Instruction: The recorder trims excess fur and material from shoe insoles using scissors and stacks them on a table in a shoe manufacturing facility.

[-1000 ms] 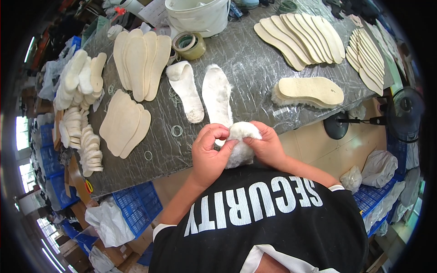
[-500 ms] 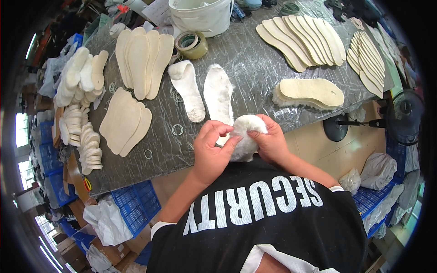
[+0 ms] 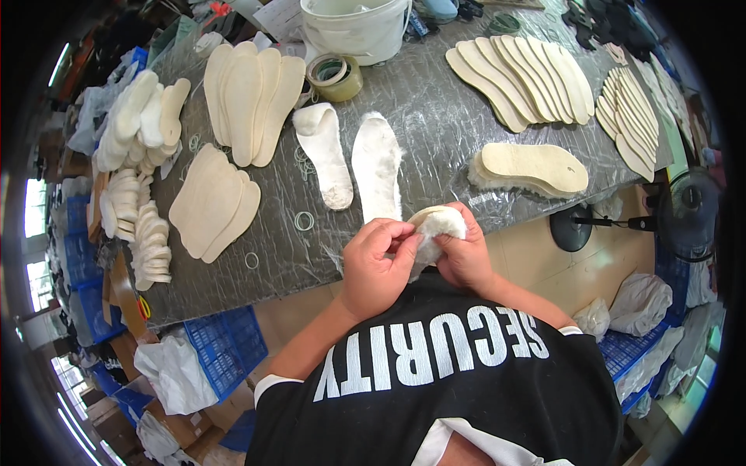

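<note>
Your right hand grips the curled fleecy insole just right of the frame's center, near the edge of the worktop; your left hand pinches its rim. Excess bending could crease it; uneven pulling could tear its fleece.

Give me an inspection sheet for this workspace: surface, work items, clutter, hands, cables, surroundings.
Surface: dark table with a shiny, wrinkled covering.
Job's things: white fleecy piece, bent over, in the hands; two white insoles lying side by side on the table; fanned cream insoles toward the far right; more insole stacks at left.
Clutter: tape rolls, white bucket, loose bands.
Grippers: left grip pinches the piece's edge; right grip holds its other side.
Cables: nothing seen.
Surroundings: black fan at right; blue crates and pale bags beside the table.
</note>
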The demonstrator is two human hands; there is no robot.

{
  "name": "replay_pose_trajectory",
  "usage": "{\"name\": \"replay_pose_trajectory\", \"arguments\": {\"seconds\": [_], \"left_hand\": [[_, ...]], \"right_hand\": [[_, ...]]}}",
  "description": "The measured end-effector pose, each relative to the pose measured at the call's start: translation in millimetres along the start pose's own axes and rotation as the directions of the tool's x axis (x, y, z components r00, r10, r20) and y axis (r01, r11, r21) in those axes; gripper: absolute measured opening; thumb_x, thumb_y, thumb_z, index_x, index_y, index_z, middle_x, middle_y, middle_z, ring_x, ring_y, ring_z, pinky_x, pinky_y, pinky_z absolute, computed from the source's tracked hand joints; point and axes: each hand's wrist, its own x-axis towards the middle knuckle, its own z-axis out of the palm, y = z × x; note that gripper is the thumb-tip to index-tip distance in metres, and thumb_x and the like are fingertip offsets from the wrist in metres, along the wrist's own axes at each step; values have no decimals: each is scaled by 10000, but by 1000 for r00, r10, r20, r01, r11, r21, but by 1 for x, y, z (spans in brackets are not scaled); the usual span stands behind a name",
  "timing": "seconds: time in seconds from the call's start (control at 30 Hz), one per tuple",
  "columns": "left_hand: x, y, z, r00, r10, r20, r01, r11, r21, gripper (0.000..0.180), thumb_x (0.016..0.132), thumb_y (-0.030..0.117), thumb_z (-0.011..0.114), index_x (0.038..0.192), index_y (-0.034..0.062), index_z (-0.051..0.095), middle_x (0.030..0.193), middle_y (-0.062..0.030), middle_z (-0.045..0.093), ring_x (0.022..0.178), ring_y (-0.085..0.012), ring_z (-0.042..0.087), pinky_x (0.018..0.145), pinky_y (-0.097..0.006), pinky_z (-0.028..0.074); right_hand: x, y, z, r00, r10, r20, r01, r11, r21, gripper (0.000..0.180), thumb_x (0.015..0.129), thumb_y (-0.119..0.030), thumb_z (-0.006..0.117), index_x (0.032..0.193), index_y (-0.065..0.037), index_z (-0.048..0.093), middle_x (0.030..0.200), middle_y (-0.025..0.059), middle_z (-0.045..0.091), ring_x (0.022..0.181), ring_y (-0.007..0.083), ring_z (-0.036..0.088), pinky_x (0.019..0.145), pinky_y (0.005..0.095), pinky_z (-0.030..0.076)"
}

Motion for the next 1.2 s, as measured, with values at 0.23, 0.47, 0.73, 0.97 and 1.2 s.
{"name": "replay_pose_trajectory", "arguments": {"seconds": [0.23, 0.47, 0.73, 0.97, 1.2], "left_hand": [[4, -4, -2, 985, 159, 70, -170, 965, 202, 60, 788, -14, 663, 823, -5, 615, 807, -117, 603, 677, -248, 623, 603, -335, 497], [7, -19, 3, 996, 89, -20, -86, 990, 111, 57, 839, -24, 624, 850, -8, 570, 790, -91, 565, 674, -160, 567, 604, -257, 465], [2, -16, -1, 994, -24, 108, 27, 999, -20, 148, 782, 8, 703, 903, -24, 624, 793, -85, 596, 686, -149, 566, 641, -257, 461], [-3, -25, -6, 979, 116, 170, -124, 992, 36, 148, 768, 12, 716, 895, -18, 645, 764, -87, 604, 664, -185, 584, 594, -290, 456], [4, -8, -13, 883, 398, 250, -447, 876, 182, 254, 667, -3, 712, 913, 10, 653, 760, -88, 589, 606, -243, 556, 545, -346, 427]], "right_hand": [[0, -3, 0, 999, 38, 1, -38, 999, -12, 261, 838, 134, 522, 1030, -43, 522, 1022, 68, 616, 955, 151, 592, 852, 307, 478], [1, -8, -1, 986, 156, -59, -157, 987, -13, 301, 843, 113, 519, 1107, -32, 537, 1045, 82, 622, 966, 179, 609, 873, 348, 497], [-1, -12, -1, 985, 157, -71, -154, 987, 54, 355, 856, 90, 527, 1187, -35, 509, 1126, 97, 604, 1033, 201, 598, 887, 364, 499], [7, -39, -7, 983, 130, 127, -46, 852, -522, 189, 816, 75, 616, 975, -26, 616, 935, 81, 658, 871, 162, 631, 796, 283, 498], [10, -47, -4, 912, 30, 409, 214, 815, -538, 151, 791, 101, 598, 878, -14, 644, 940, 105, 672, 890, 186, 636, 788, 292, 499]]}}
